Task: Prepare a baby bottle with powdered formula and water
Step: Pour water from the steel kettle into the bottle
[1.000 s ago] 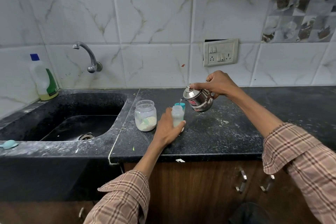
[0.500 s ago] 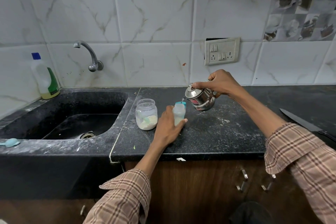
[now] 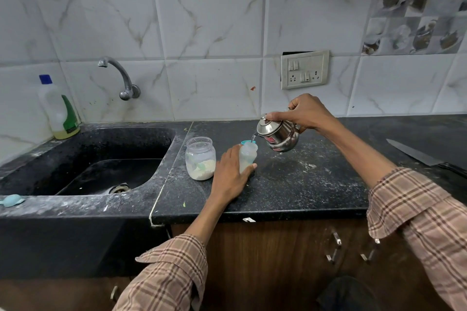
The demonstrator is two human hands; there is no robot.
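A clear baby bottle [image 3: 247, 156] stands upright on the black counter [image 3: 290, 184], with pale liquid or powder in its lower half. My left hand [image 3: 231, 177] wraps around its base. My right hand [image 3: 302, 112] holds a small steel kettle [image 3: 279, 135] tilted to the left, its spout just over the bottle's mouth, and a thin stream of water runs in. A teal piece [image 3: 243, 142] shows right behind the bottle's rim. Left of the bottle stands an open clear jar [image 3: 201, 158] with white powder and a scoop in it.
A black sink [image 3: 101, 166] with a wall tap [image 3: 121, 78] lies to the left, a detergent bottle [image 3: 59, 108] at its back corner. A light blue item [image 3: 11, 200] rests on the sink's front rim. A knife [image 3: 424, 158] lies at the far right. Powder dusts the counter.
Both hands hold their places, and the kettle stays tilted over the bottle. The camera has shifted slightly, bringing the knife at the right into view.
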